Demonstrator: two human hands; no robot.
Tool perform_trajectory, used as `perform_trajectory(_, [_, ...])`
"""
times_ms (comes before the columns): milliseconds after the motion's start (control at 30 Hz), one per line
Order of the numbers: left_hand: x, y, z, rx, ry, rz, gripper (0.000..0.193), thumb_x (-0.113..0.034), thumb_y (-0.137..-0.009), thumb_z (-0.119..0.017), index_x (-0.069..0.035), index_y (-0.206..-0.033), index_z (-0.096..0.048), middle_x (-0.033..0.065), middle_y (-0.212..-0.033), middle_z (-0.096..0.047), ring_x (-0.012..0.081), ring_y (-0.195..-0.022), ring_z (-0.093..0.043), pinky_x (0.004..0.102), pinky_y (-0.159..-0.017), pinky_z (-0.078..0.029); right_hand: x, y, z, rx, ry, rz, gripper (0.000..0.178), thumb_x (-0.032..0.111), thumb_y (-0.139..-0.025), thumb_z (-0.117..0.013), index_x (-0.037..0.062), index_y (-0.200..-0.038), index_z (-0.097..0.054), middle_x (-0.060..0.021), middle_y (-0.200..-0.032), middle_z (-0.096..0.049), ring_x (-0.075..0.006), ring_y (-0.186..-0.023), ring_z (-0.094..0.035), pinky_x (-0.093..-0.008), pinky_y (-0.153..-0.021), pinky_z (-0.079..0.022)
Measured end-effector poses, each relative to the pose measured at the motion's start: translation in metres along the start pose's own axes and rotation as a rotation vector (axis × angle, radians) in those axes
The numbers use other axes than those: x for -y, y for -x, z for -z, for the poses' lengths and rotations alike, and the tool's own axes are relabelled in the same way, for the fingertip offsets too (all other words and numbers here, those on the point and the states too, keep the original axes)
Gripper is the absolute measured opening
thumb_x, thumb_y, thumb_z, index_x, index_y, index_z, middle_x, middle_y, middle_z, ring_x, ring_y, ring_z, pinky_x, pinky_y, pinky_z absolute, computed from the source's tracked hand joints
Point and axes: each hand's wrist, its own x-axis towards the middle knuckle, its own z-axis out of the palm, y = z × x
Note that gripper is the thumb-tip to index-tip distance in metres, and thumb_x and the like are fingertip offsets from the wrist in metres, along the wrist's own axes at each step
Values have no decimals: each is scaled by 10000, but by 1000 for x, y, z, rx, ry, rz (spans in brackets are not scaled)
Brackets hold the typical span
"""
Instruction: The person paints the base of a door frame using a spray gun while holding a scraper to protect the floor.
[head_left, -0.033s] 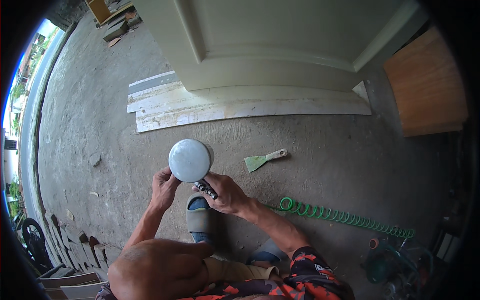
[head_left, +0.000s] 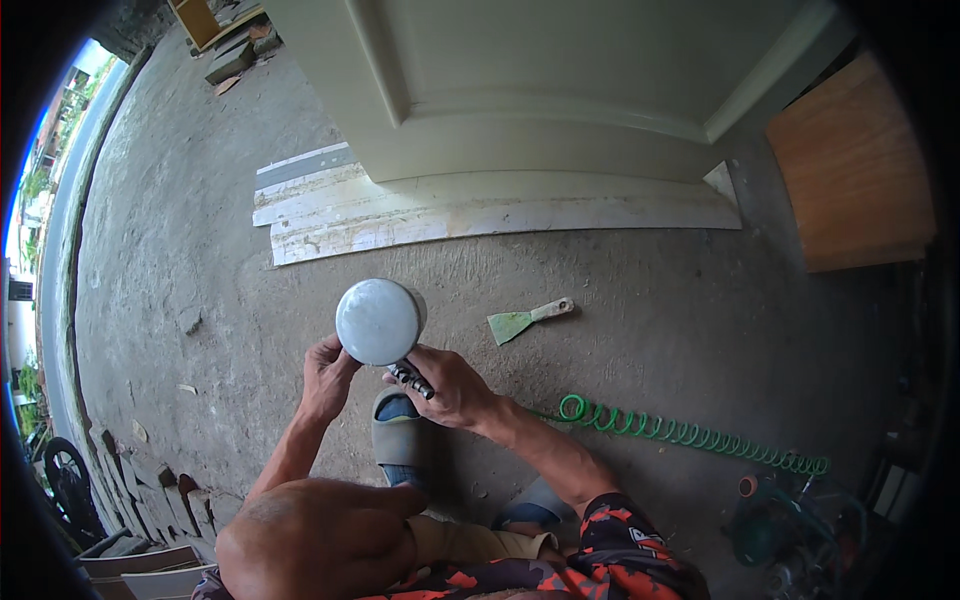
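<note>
Spray gun with a round white cup is held above the concrete floor, its body gripped in the right hand, while the left hand curls at the cup's near edge, whether gripping I cannot tell.

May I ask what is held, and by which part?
Silver spray gun with round whitish cup: right hand around the gun's metal body; left hand, contact hidden.

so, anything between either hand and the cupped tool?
Nothing visible. The right hand is closed on the cupped tool; the left hand is at its lower-left edge, exact contact hidden. The scraper lies apart, to the right, out of the way.
</note>
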Motion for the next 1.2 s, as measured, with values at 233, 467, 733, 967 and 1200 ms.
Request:
perform_trajectory(233, [-1,0,-2,-29,38,2,239,-158,-1150,-716,36,-1242,-819,71,-1181,-840,131,-1079,-760,329,-978,-604,1,-1,-1,-16,33,1,482,-9,-945,-783,-10,-1392,-603,-250,-1178,-790,-456,-1096,-793,-532,-917,-640])
perform_trajectory(467, [5,-2,0,-65,10,-36,197,-144,-1130,-725,24,-1148,-826,-9,-1026,-807,43,-871,-659,246,-741,-485,-4,1,-3,-53,85,31,428,128,-1017,-836,-4,-1361,-618,-259,-1105,-783,-460,-1006,-806,-528,-838,-651])
perform_trajectory(733, [14,-4,19,-24,-32,-28,232,-126,-1153,-703,38,-1308,-761,94,-1227,-807,163,-1076,-760,352,-947,-628,-14,5,-4,-66,67,13,543,43,-953,-819,11,-1442,-584,-262,-1160,-779,-470,-1066,-794,-525,-876,-643])
perform_trajectory(967, [-3,1,8,-125,-100,-44,139,-67,-1068,-752,33,-1130,-827,24,-1087,-837,86,-976,-732,286,-873,-560,-9,4,-9,26,103,-32,643,-43,-864,-800,-3,-1470,-586,-232,-1181,-754,-447,-1134,-754,-515,-988,-618])
perform_trajectory(1200, [-11,1,-4,-113,-68,-76,148,-46,-1067,-745,43,-1152,-827,44,-1113,-838,109,-1010,-745,298,-907,-573,-12,2,-8,-1,98,-49,695,-48,-846,-799,16,-1496,-563,-223,-1186,-783,-448,-1134,-778,-520,-950,-629])
